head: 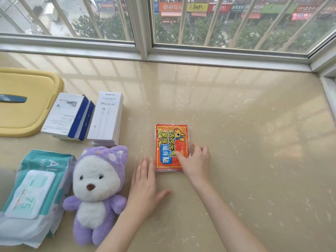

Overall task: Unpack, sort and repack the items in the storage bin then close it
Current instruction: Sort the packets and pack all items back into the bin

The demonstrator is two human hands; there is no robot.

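Nearest, well to the left of the stack of red warmer packets [171, 142], lie a purple plush toy [99, 188] and, further left, a wipes pack [34, 193]. The left hand [145, 186] rests flat on the surface [245, 142] just left of the stack, fingers [145, 164] straight and pressed together. The right hand [196, 160] holds the stack's near right corner, thumb on top and the other fingers curled over the edge. Lifted by that one corner, the slick packets would likely slide apart. Beyond and left of the stack stand a white cable box [107, 117] and a blue-and-white box [67, 115]. Furthest left is the yellow bin lid [23, 100]; the bin's inside is not visible.
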